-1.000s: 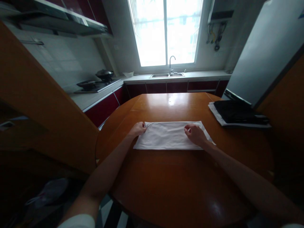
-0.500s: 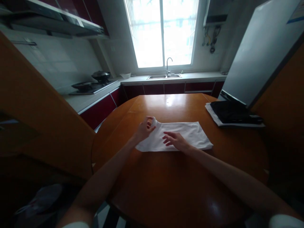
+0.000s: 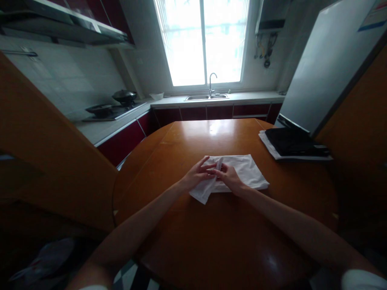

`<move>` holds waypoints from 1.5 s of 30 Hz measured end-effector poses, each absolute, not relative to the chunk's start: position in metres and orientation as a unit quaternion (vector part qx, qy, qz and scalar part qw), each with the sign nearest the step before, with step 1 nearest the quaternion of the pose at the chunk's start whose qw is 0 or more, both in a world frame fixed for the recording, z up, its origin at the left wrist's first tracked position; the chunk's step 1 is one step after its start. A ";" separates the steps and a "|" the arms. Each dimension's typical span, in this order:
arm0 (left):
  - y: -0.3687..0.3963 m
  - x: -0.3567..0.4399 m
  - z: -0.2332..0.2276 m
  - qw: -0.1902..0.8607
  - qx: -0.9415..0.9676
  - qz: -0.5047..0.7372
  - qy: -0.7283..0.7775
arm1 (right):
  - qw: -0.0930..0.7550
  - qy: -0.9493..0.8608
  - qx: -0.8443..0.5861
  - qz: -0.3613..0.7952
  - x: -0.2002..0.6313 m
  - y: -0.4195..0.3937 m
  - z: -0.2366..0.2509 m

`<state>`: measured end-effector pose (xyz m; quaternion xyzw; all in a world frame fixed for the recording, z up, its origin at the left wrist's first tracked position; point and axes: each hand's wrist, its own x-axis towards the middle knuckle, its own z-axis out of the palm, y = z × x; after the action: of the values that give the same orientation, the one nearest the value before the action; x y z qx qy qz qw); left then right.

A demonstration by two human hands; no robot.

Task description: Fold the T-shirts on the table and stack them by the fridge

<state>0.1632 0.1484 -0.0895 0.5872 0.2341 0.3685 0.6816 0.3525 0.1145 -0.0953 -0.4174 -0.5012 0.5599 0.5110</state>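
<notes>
The left hand [image 3: 193,178] is resting its fingers, partly spread, against the cloth [image 3: 249,173]; whether they are gripping cannot be told. The right hand [image 3: 232,180] is pinching a raised fold. The cloth is lying on the bench [image 3: 223,237], long axis running left-right, one left-end corner pointing nearward.

The left end of the folded white cloth [image 3: 249,173], flat a second ago, has been turned up and over toward the right, shortening the strip; its near corner now juts past the near edge. The left hand [image 3: 195,177] has travelled inward with it, and the right hand [image 3: 230,178] has shifted left to meet it, though their overlapping fingers obscure the exact grip.
</notes>
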 end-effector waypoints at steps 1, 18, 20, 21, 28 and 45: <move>0.147 0.164 -0.088 0.686 0.578 0.375 0.235 | 0.517 -0.498 -0.422 0.554 0.353 0.115 -0.096; 0.144 0.168 -0.075 0.354 0.740 0.425 0.382 | 0.423 -0.699 -0.537 0.211 0.409 0.129 -0.066; 0.142 0.169 -0.076 0.327 0.763 0.418 0.370 | 0.438 -0.684 -0.532 0.240 0.411 0.131 -0.066; 0.142 0.169 -0.077 0.314 0.771 0.416 0.366 | 0.450 -0.668 -0.529 0.266 0.412 0.133 -0.066; 0.135 0.175 -0.084 0.198 0.879 0.361 0.241 | 0.516 -0.510 -0.530 0.441 0.444 0.148 -0.055; 0.122 0.188 -0.097 0.115 0.968 0.162 0.152 | 0.409 -0.456 -0.650 0.449 0.507 0.166 -0.059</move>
<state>0.1879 0.1225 -0.0971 0.9682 0.1515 0.1623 0.1151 0.5071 0.1657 -0.0593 -0.6503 -0.4557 0.4494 0.4091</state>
